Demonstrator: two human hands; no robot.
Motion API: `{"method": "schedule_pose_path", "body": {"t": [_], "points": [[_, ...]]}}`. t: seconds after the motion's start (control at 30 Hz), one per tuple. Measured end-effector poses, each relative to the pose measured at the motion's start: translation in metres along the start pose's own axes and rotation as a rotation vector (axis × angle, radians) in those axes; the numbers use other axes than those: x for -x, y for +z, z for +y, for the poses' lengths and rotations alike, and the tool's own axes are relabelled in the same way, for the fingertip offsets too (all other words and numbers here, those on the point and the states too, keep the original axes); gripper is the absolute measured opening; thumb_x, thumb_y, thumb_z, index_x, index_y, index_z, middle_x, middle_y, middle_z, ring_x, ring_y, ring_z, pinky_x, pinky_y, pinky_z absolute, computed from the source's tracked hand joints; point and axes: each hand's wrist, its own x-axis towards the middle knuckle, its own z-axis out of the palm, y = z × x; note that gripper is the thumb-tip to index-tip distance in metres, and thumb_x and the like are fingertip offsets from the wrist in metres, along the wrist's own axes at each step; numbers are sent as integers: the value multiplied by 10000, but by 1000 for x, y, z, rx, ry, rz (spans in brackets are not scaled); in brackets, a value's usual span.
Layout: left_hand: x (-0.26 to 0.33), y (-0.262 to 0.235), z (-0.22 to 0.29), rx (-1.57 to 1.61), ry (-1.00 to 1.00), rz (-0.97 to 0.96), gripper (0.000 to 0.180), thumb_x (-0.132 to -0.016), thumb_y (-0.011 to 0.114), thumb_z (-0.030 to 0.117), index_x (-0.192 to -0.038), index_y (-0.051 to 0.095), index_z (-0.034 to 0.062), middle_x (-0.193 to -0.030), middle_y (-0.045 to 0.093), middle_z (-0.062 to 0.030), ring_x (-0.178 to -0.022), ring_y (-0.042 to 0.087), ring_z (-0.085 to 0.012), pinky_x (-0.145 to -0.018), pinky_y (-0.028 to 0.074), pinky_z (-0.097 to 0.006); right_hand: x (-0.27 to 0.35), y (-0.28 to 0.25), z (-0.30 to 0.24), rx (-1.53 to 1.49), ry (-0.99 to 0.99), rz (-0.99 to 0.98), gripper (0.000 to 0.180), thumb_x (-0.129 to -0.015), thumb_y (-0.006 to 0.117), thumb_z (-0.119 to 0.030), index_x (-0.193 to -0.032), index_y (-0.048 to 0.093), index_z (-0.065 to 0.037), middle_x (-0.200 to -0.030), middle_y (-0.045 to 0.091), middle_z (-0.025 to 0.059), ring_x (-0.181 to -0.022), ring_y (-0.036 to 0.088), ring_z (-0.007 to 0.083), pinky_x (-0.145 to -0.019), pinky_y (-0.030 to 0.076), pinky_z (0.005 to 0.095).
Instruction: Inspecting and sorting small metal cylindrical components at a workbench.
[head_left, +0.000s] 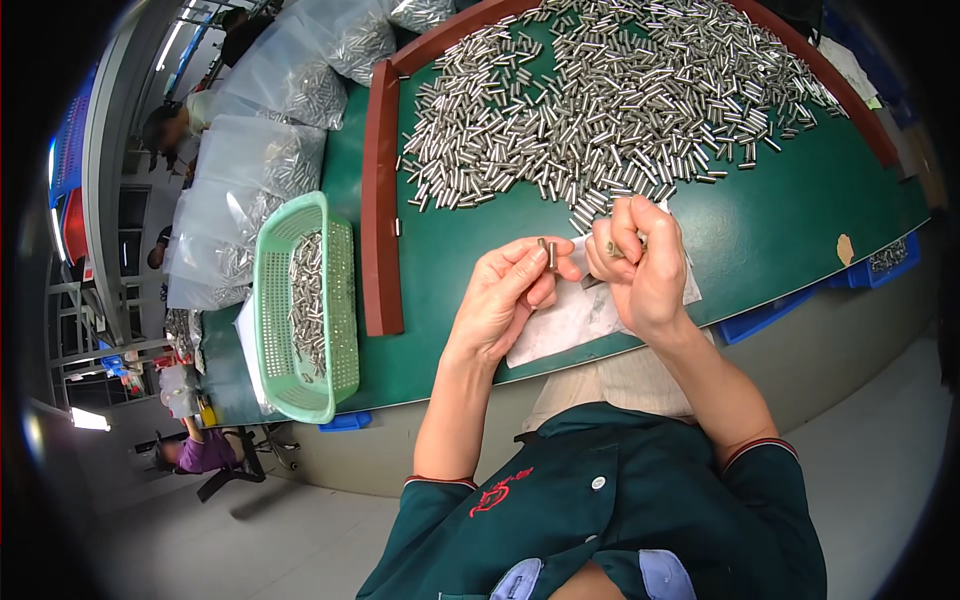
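**Pin check over the green worktop**

Pin point(551, 254), short and silvery, stands upright between the thumb and fingers of the left hand point(505, 300), held just above the near edge of the worktop point(760, 240). The fingers are pinched narrow on it. Just beside it, the right hand point(645, 270) is curled tight around a second small metal piece point(612, 250), its fingers closed on that piece with only the tip showing. The two hands are near each other but not touching.

The step in hand looks like inspecting single pins one at a time. The next move would call for a steady turn of the pin between the fingertips without letting it slip.

Under the hands lies a white paper sheet point(570, 320). Beyond it a broad heap of like pins point(620, 100) spreads inside a red-brown rim point(380, 200). To the left sits a green mesh basket point(270, 300) holding more pins, with clear bags of pins point(250, 180) past it.
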Motion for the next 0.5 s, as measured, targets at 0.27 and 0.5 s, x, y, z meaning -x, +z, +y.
{"method": "schedule_pose_path", "body": {"t": [0.27, 0.5], "points": [[2, -1, 4, 151, -91, 24, 271, -876, 460, 176, -990, 521, -62, -799, 612, -168, -480, 353, -50, -468, 315, -176, 0, -1, 0, -18, 15, -3, 373, -885, 314, -207, -532, 278, -95, -483, 263, -25, -413, 192, 49, -384, 158, 220], [2, -2, 5, 231, -112, 38, 264, -878, 411, 176, -960, 520, -51, -839, 601, -217, -535, 427, -103, -508, 387, -205, 0, 0, 0, -23, 3, -2, 358, -878, 306, -191, -534, 271, -98, -468, 260, -24, -406, 181, 49, -382, 153, 225]]}}
